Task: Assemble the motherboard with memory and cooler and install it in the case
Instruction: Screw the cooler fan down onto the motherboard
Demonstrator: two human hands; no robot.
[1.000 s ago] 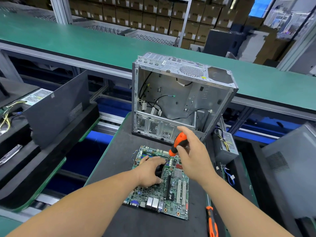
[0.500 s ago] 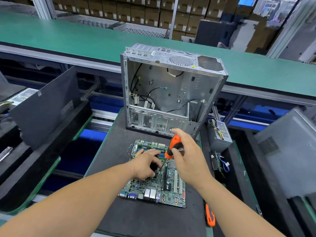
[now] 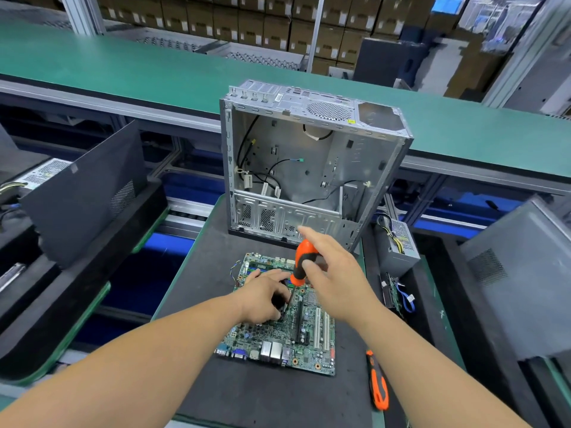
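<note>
A green motherboard [image 3: 309, 338] lies flat on the black mat [image 3: 262, 396]. My left hand [image 3: 262, 296] rests on the board, fingers curled around a black cooler part that is mostly hidden. My right hand [image 3: 332, 276] grips the orange-and-black screwdriver [image 3: 302, 262], held nearly upright, its tip down at the board beside my left fingers. Behind the board stands the open silver case [image 3: 312, 168], upright, with loose cables inside.
A second orange screwdriver [image 3: 377, 383] lies on the mat at the right. A power supply [image 3: 398, 245] and a drive with blue cable [image 3: 394, 293] sit right of the case. Dark side panels [image 3: 83, 193] lean at left and right. A green conveyor [image 3: 123, 69] runs behind.
The view has shifted a little. My right hand has loosened and re-gripped on the screwdriver handle, with fingers now more spread. My left hand stays on the cooler.
</note>
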